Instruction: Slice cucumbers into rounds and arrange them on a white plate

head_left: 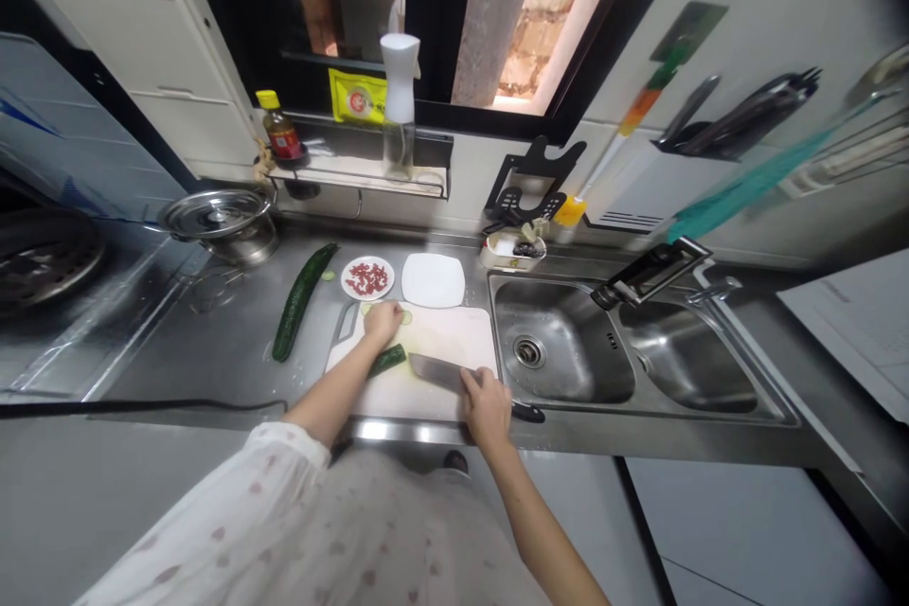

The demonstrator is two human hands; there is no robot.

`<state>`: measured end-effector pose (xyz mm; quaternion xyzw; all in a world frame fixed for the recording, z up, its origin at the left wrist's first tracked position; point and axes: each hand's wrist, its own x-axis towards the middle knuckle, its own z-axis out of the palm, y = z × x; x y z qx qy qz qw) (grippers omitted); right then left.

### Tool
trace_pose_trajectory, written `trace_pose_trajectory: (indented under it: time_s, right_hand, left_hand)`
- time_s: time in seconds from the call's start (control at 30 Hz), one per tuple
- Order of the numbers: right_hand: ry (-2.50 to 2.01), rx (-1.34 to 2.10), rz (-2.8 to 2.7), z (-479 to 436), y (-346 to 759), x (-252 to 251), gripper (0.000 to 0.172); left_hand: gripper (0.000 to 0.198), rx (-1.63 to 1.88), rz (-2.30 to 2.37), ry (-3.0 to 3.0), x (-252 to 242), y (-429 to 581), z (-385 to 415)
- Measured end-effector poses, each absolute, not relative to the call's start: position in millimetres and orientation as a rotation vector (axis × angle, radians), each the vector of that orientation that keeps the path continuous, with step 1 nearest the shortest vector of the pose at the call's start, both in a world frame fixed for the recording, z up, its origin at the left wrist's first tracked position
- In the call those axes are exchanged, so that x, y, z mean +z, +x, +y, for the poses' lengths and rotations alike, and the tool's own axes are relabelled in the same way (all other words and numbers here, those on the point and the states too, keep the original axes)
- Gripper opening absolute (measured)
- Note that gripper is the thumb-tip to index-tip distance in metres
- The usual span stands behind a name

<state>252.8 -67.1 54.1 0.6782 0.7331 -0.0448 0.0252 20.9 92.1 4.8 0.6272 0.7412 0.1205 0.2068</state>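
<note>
My right hand point(489, 405) is wrapped around a kitchen knife point(435, 371), its wide blade pointing left over the white cutting board point(454, 329) and its black handle end sticking out to the right. Close to the blade tip lies a cut piece of cucumber point(388, 359), partly covered by my left forearm. At the board's far edge, my left hand point(383, 322) has its fingers bent together on cucumber slices point(405, 317), which show on either side of the fingertips. A whole cucumber point(304, 303) rests on the steel counter to the left.
Behind the board stand a plate of chopped red pieces point(367, 278) and a white plate point(433, 279). A double sink point(568, 341) with a black faucet point(650, 273) is on the right. A lidded steel pot point(238, 232) sits back left, below a shelf with bottles point(400, 104).
</note>
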Motion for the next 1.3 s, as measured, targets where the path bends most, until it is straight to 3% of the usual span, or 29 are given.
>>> trace_pose_trajectory:
  time_s: [0.37, 1.3]
  right_hand:
    - [2.117, -0.16, 2.251, -67.4, 256.1, 54.3, 0.043]
    - [2.183, -0.214, 2.313, -58.5, 254.7, 49.3, 0.036]
  left_hand:
    - [0.028, 0.322, 1.875, 2.067, 13.9, 10.2, 78.7]
    - [0.029, 0.328, 1.901, 2.079, 8.4, 8.7, 82.9]
